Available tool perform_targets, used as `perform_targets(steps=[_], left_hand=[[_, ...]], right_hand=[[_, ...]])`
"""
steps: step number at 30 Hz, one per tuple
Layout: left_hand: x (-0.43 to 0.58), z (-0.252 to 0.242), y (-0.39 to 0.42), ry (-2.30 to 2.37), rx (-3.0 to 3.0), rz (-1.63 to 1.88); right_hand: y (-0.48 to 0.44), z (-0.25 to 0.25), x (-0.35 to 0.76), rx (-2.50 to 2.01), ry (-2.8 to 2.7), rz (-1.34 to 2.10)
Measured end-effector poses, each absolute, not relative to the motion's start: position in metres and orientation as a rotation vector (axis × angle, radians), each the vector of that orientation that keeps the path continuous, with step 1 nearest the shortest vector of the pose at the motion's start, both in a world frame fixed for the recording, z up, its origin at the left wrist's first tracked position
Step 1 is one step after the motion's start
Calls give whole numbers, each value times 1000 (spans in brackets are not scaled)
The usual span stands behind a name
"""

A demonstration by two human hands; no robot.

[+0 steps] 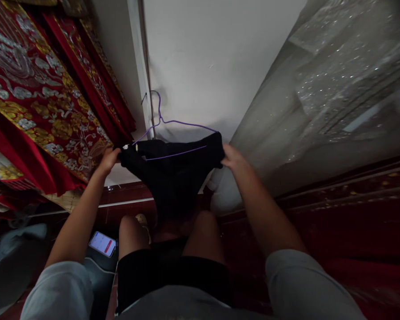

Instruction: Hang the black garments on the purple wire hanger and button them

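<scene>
A black garment hangs on a thin purple wire hanger in front of me; its exact kind is hard to make out. My left hand is closed on the garment's left upper corner, where a small white tag shows. The opposite corner is gripped by my right hand. Between them the top edge is stretched wide, and the hanger's lower bar crosses the front of the cloth. The hanger's hook touches or hangs by the wall trim; I cannot tell how it is held. The fabric's lower end drops between my knees.
Red embroidered cloths hang at the left. Shiny clear plastic covering drapes over pale cloth at the right. A white wall panel stands behind the hanger. A lit phone with a cable nearby lies beside my left leg.
</scene>
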State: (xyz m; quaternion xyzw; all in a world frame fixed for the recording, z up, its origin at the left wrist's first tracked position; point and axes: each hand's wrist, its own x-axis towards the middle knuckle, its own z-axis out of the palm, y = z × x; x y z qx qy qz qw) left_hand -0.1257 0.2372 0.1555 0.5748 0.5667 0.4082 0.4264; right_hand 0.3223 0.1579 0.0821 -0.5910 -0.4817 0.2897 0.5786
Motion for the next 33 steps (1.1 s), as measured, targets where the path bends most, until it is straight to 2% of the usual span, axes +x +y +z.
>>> perform_targets(steps=[3,7,10,13,17,20,22,24,27,29,33], left_hand=[[-141,138,217,1402,1288,916],[-130,104,173,1347,1191,836],[-103,93,138,1274,1206,824],[-77,106,109,1132,1555,848],[-64,135,95,884,2238,1043],[-69,139,102,805,2181,1125],[-76,131,108,779,2044,977],[-83,120,111,780,1971,634],[-94,111,106,773,2030,166],[-99,116,97,784,2138,84],[-100,145,78,845,2348,140]], right_hand=[[139,49,281,-1536,-1062,1148],[118,24,224,-1595,-1073,1419],[112,41,185,-1433,-1252,1622],[108,75,150,-994,-1467,1776],[95,122,122,-843,-1478,1580],[82,154,121,-899,-1492,1561],[78,170,127,-923,-1678,1347],[83,179,138,-959,-1888,941],[112,173,158,-1122,-1890,427],[143,159,169,-1244,-1715,293],[202,123,177,-1342,-1496,542]])
